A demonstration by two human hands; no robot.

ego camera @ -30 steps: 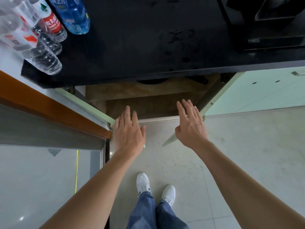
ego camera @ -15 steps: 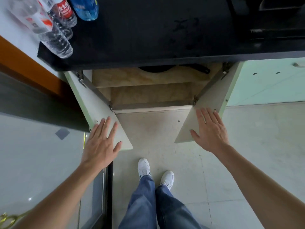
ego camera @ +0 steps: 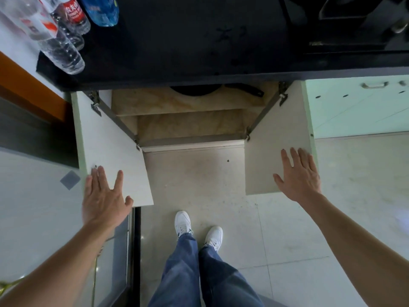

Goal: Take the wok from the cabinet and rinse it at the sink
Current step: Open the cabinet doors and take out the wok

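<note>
The cabinet under the black counter stands wide open, both doors swung out. On its upper shelf a dark wok peeks out from under the counter edge, its black handle pointing right; most of it is hidden. My left hand lies flat and open against the lower edge of the left door. My right hand rests flat, fingers spread, on the right door. Neither hand holds anything.
Several plastic water bottles stand at the counter's far left corner. A pale green closed cabinet with a metal handle is to the right. A glass panel is at my left. My feet in white shoes stand on the tiled floor.
Both hands have swung the two cabinet doors outward from nearly closed to wide open, moving apart. The wok on the upper shelf has come into view.
</note>
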